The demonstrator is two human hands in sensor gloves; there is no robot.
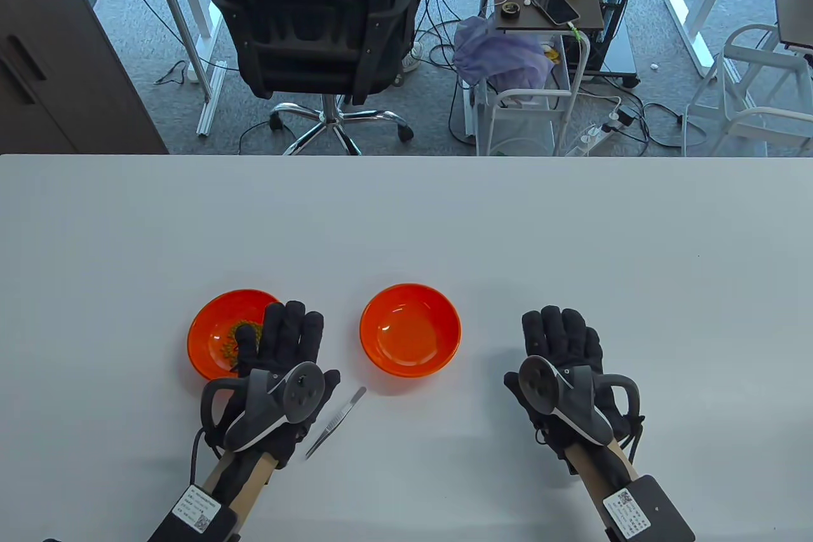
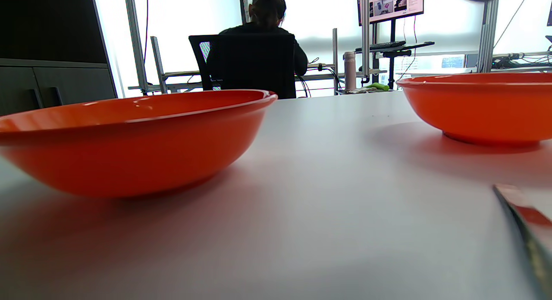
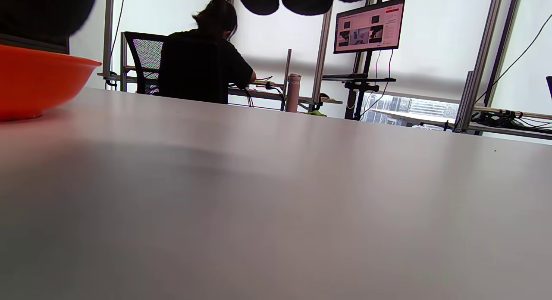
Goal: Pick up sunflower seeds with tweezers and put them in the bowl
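Lying flat and released, both hands' grips point(image 1: 289, 354) point(image 1: 562, 354) flank untouched tweezers point(image 1: 335, 422).

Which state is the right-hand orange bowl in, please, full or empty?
Empty: the right bowl shows only bare orange inside, while the seeds lie in the left bowl.

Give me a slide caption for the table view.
Gloved hands flat on table; tweezers lie untouched between seed bowl and empty bowl.

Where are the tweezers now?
In the table view the tweezers lie flat on the table, right beside the left hand, below the empty bowl.
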